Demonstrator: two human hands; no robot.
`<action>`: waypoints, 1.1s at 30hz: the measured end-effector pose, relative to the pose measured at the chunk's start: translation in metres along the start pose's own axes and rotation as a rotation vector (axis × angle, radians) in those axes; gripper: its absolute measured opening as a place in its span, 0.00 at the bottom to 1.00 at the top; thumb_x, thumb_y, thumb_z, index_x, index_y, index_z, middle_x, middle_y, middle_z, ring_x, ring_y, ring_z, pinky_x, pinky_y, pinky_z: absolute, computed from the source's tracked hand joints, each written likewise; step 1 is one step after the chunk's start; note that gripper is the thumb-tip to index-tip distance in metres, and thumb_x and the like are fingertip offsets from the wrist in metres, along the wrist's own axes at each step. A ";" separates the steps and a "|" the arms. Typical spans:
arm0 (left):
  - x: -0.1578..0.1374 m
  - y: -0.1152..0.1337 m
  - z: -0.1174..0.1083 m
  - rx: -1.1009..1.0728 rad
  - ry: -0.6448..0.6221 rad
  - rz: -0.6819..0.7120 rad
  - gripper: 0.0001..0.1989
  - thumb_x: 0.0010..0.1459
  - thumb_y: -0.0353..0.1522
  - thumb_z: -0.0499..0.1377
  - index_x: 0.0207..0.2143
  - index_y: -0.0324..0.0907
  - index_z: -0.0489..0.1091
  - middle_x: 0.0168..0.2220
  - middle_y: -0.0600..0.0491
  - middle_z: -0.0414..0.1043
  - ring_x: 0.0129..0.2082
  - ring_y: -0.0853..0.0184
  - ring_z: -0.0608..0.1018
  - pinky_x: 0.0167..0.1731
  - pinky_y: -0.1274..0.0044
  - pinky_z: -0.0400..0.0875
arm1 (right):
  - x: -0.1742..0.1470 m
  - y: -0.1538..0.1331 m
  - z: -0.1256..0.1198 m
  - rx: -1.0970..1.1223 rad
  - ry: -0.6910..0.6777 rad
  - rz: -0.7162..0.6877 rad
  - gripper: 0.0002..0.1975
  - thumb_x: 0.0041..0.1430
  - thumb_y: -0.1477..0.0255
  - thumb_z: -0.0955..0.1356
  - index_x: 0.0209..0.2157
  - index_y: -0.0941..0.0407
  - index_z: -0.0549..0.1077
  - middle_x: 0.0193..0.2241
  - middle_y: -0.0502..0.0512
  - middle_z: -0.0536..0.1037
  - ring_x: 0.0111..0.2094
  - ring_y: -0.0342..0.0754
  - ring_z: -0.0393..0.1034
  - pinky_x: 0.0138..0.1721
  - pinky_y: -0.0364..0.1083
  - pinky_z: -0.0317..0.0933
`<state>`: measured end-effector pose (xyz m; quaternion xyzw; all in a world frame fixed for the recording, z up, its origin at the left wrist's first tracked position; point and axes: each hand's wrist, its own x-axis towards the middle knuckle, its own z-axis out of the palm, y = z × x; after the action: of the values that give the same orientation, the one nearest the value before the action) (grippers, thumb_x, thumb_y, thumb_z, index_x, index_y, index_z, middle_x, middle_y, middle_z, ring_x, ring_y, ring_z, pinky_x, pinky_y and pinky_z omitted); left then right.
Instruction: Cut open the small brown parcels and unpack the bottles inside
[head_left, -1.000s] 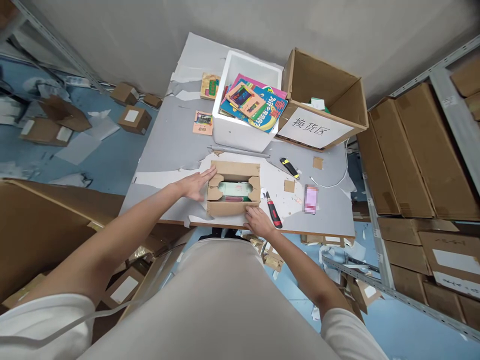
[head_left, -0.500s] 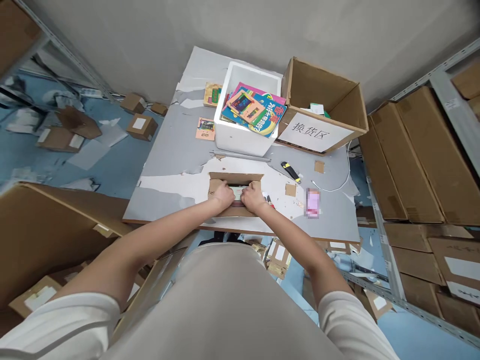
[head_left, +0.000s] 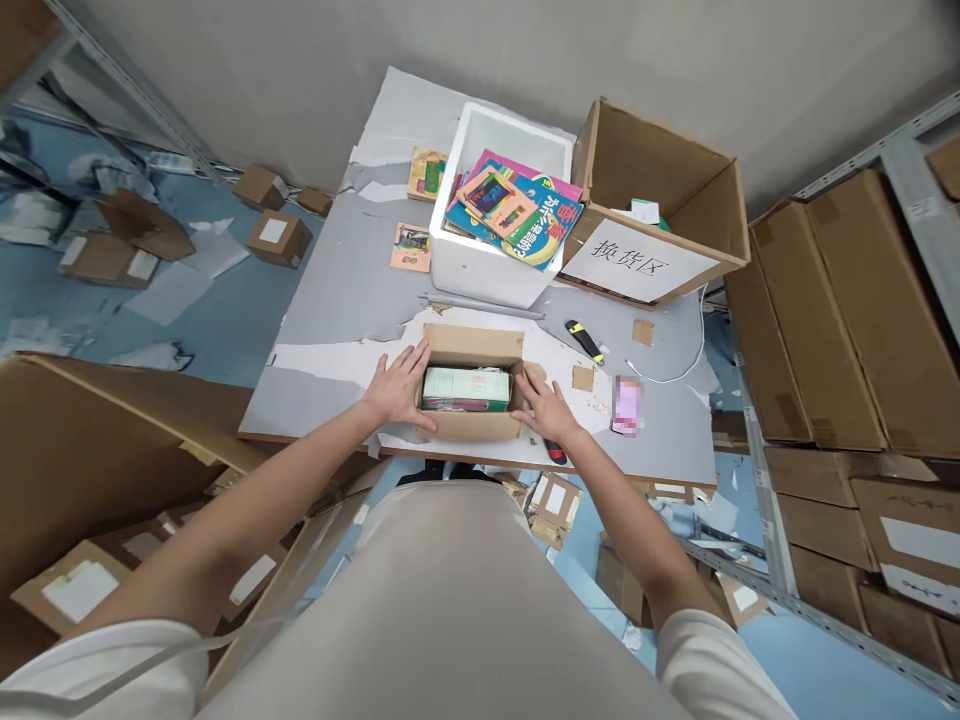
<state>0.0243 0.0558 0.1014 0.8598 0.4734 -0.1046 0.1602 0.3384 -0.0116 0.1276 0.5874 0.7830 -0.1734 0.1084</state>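
A small cardboard box [head_left: 474, 343] stands with its flaps up near the table's front edge. Inside it lies a pale green stack that looks like books [head_left: 466, 384], with page edges facing me. My left hand [head_left: 399, 388] is spread against the box's left side, thumb along the near corner. On the opposite side my right hand [head_left: 546, 405] rests with fingers apart against the right wall. Neither hand grips anything. Partly under my right wrist is a red and black tool [head_left: 555, 452], its kind unclear.
Behind the box are a white foam bin [head_left: 487, 270] of colourful books [head_left: 517, 210] and a large labelled carton [head_left: 652, 262]. A yellow-black box cutter [head_left: 584, 342], cardboard scraps, a white cable [head_left: 679, 378] and a blurred pink item [head_left: 626, 405] lie to the right. Cartons [head_left: 817, 320] fill the right shelf.
My hands have come out of the box and moved apart to its two sides, fingers now spread. The green stack inside shows fully, and the flaps stand wider.
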 end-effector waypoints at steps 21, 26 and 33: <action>-0.004 -0.006 0.025 -0.170 0.115 -0.028 0.72 0.32 0.62 0.61 0.68 0.36 0.29 0.69 0.40 0.32 0.68 0.45 0.42 0.63 0.57 0.36 | 0.081 -0.062 -0.022 -0.310 -0.221 -0.034 0.46 0.48 0.75 0.70 0.65 0.53 0.46 0.55 0.68 0.64 0.52 0.61 0.62 0.49 0.56 0.59; -0.004 -0.004 0.026 -0.194 0.130 -0.031 0.72 0.32 0.62 0.62 0.68 0.36 0.30 0.69 0.40 0.31 0.68 0.46 0.43 0.63 0.59 0.38 | 0.062 -0.058 -0.053 -0.118 0.046 -0.237 0.43 0.49 0.68 0.70 0.64 0.55 0.50 0.59 0.69 0.59 0.56 0.64 0.57 0.55 0.62 0.53; -0.006 -0.003 0.024 -0.241 0.156 -0.020 0.71 0.32 0.60 0.63 0.68 0.36 0.32 0.69 0.39 0.33 0.67 0.46 0.45 0.63 0.58 0.40 | 0.060 -0.074 -0.013 0.106 0.305 -0.159 0.37 0.56 0.58 0.67 0.61 0.63 0.55 0.65 0.74 0.43 0.66 0.62 0.43 0.62 0.60 0.49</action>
<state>0.0181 0.0433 0.0803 0.8351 0.5019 0.0185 0.2242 0.2509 0.0279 0.1276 0.5479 0.8242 -0.1313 -0.0571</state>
